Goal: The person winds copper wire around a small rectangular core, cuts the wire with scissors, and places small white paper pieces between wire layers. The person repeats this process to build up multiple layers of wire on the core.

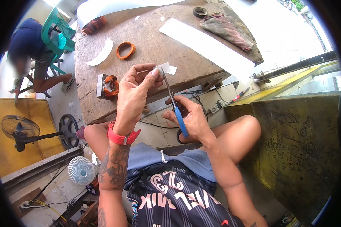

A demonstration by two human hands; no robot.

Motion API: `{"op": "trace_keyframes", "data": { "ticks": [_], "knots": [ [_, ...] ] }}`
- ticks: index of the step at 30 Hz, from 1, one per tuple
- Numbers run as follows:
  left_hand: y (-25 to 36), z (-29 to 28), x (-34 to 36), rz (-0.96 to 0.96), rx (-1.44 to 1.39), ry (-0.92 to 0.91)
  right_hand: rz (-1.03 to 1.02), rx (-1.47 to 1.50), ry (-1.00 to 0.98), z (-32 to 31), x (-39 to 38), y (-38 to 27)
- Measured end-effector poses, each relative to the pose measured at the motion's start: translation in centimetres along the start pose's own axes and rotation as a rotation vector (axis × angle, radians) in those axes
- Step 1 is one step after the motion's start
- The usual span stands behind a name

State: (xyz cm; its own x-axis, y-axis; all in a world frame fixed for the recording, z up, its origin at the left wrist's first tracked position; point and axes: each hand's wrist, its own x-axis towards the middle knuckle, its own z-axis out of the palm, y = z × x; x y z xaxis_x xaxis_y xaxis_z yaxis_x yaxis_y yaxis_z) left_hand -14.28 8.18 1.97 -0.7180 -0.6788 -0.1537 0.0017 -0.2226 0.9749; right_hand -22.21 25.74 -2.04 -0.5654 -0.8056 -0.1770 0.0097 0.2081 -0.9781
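Observation:
My left hand, with a red watch on the wrist, pinches a small white paper piece above the wooden bench's front part. My right hand grips blue-handled scissors, their blades reaching up to the paper beside my left thumb. Behind my left hand lie an orange ring and a curved white strip. To its left sits a metal core with orange copper winding. A long white sheet lies to the right.
A dark tape roll, a stained cloth and orange coils lie on the bench. A person bends by a green chair at left. Fans, cables and a power strip are around me; a yellow-stained panel stands at right.

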Motion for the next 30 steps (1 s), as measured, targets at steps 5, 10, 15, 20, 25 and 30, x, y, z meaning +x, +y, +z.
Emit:
{"op": "trace_keyframes", "data": {
  "ticks": [5,10,15,20,25,30],
  "knots": [
    [-0.08,-0.25,0.03,-0.024,0.025,-0.007,0.002,0.008,-0.002,0.1,0.26,-0.42],
    [-0.06,-0.33,0.15,-0.036,0.021,-0.012,0.05,0.018,-0.046,-0.13,0.26,-0.46],
    [0.0,-0.3,0.16,-0.035,0.018,-0.018,0.028,0.066,-0.041,-0.07,0.31,-0.52],
    [0.1,-0.24,0.19,-0.039,0.04,-0.015,0.048,0.03,-0.044,-0.05,0.33,-0.43],
    [0.3,-0.07,0.3,-0.057,0.031,-0.002,0.14,0.11,-0.08,0.02,0.52,0.07],
    [0.44,0.27,0.06,-0.055,0.009,0.016,0.044,-0.044,0.069,-0.58,0.32,-0.85]
  ]
}}
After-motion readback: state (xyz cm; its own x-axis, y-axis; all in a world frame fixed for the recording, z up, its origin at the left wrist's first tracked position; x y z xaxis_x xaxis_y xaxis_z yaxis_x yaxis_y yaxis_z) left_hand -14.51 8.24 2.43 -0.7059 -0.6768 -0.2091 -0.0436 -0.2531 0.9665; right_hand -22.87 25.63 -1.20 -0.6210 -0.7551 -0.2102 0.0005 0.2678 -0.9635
